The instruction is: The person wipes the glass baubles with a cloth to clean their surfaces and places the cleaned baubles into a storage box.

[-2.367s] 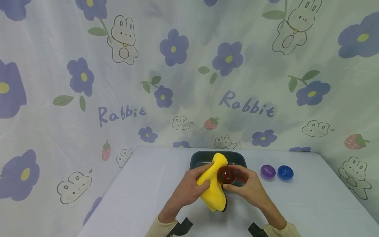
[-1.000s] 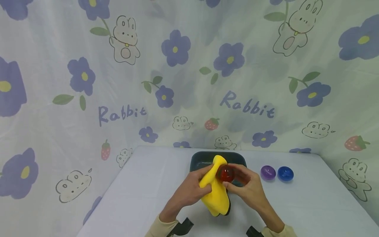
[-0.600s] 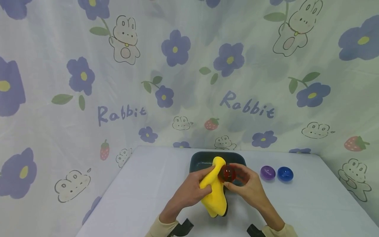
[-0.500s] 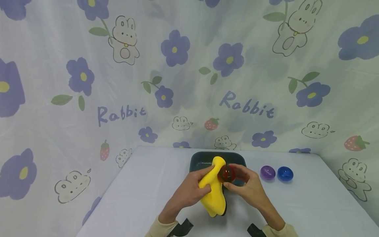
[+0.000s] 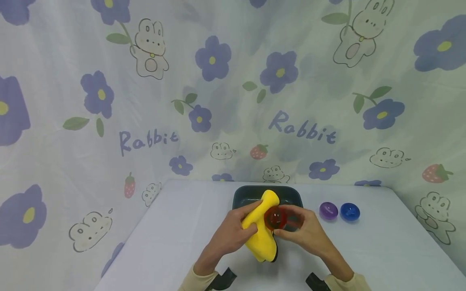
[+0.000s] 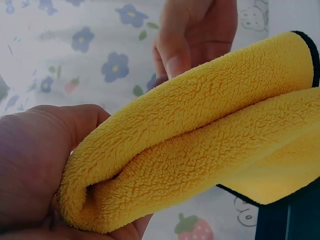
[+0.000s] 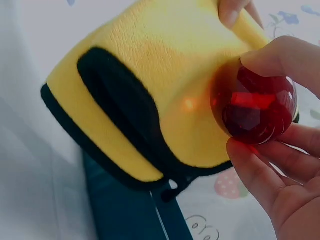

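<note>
My left hand (image 5: 233, 228) grips a folded yellow towel (image 5: 263, 238) with black edging, which hangs down in front of a dark tray (image 5: 240, 197). In the left wrist view the towel (image 6: 190, 125) is doubled over, its fold tucked between thumb and fingers. My right hand (image 5: 306, 230) pinches a see-through red ball (image 5: 275, 218) between thumb and fingertips, right at the towel's right side. The right wrist view shows the slightly oval, shiny red ball (image 7: 257, 102) overlapping the towel's smooth face, with a red-orange glint on the cloth beside it.
To the right of the tray, a purple glossy oval piece (image 5: 329, 211) and a blue one (image 5: 350, 212) lie side by side on the white tabletop (image 5: 382, 246). Behind the table hangs a curtain (image 5: 233, 101) printed with rabbits and flowers. The hands and towel partly cover the tray.
The red ball has shifted slightly left and down against the towel, with my right hand moving along. The towel has risen a little at its lower end, still in my left hand.
</note>
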`<state>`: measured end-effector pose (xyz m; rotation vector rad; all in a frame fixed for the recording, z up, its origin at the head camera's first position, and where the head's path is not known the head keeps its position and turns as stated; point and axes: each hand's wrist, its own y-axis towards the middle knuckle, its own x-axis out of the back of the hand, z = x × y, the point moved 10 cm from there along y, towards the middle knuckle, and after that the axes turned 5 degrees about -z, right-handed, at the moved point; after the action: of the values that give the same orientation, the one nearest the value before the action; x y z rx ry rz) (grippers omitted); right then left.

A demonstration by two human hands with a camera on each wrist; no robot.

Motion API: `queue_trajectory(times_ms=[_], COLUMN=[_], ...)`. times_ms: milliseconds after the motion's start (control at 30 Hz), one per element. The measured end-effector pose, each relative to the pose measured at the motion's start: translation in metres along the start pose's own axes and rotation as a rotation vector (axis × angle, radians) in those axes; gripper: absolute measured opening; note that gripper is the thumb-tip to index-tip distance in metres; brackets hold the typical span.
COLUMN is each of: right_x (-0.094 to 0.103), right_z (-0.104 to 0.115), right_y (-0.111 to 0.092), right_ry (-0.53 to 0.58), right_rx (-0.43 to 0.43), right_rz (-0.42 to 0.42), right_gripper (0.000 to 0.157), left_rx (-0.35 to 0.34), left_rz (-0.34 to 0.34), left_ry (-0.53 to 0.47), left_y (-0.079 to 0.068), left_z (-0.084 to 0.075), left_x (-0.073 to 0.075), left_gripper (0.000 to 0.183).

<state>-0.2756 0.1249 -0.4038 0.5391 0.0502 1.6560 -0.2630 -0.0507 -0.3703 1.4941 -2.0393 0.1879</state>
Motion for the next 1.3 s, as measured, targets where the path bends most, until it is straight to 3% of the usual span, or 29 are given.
queue_trajectory(times_ms=[133,300,1033,1300], right_x=[-0.005,-0.005,0.003,0.010], right_z=[0.003,0.011,0.020,0.015], right_y=[-0.002,-0.004,-0.006,-0.003], right_ry=[0.009,0.016,0.107,0.060], right_rx=[-0.008,0.055,0.121,0.065], right_rz=[0.024,0.011,-0.155,-0.213], right_gripper=[0.056,0.053,0.049,0.051], left_rx=[-0.008,-0.020,-0.025,-0.008], left_rz=[-0.002,0.017,0.029,0.036], left_ry=[0.002,-0.015,-0.022,-0.040], left_y=[0.000,0.001,0.003,0.003], left_z=[0.001,0.004,0.005,0.006], left_x=[0.001,-0.003,-0.007,-0.006], left_gripper=[0.063,0.063,0.065,0.065])
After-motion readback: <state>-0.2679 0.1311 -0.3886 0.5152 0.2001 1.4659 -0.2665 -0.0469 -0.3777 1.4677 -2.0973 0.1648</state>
